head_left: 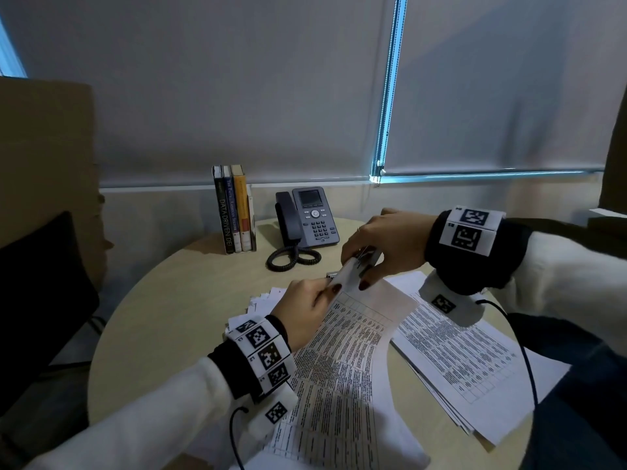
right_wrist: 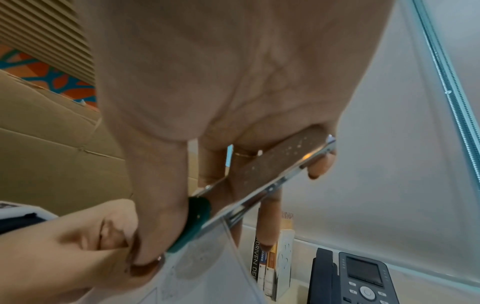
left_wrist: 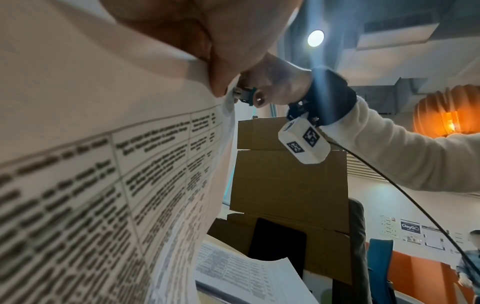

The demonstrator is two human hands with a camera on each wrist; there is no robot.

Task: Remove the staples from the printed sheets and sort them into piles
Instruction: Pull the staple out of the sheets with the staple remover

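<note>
**Stapled corner under the remover**

Above the round table, the left hand is pinching the printed sheets at their lifted top corner. The sheets' long axis is running from 6 o'clock up toward 12 o'clock. The right hand is gripping the staple remover, applying it to that corner. A loose pile is lying at 4 o'clock.

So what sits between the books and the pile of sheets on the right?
The desk phone and its coiled cord, seen in the head view.
</note>
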